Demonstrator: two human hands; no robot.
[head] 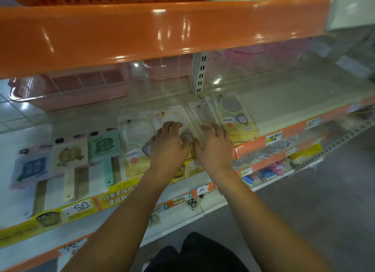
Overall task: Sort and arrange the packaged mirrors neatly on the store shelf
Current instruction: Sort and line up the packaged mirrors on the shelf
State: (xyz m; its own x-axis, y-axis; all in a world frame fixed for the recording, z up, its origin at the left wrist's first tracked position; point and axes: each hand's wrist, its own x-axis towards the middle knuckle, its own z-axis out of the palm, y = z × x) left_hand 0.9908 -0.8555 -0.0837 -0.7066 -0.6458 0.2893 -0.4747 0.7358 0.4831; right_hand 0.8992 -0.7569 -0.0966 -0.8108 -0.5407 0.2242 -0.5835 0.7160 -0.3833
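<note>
While both arms reach over the shelf [284,101], the left hand [169,143] & right hand [213,148] lie side by side, fingers spread flat on a packaged mirror [172,117] mid-row. Neither pinches anything. More mirror packs lie L & R: a green-rimmed one [233,113] just right, a teal handled one [105,148] left. Pink basket [67,89] sits behind.

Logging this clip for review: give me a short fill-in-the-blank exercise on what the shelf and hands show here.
1. Both hands rest on mirror packs on the ____ shelf.
2. The left hand lies beside the ____ hand.
3. The handled mirror left of the hands is ____ in colour.
4. The white price tag below the wrists reads ____.

Missing words: cream; right; green; 10
</note>
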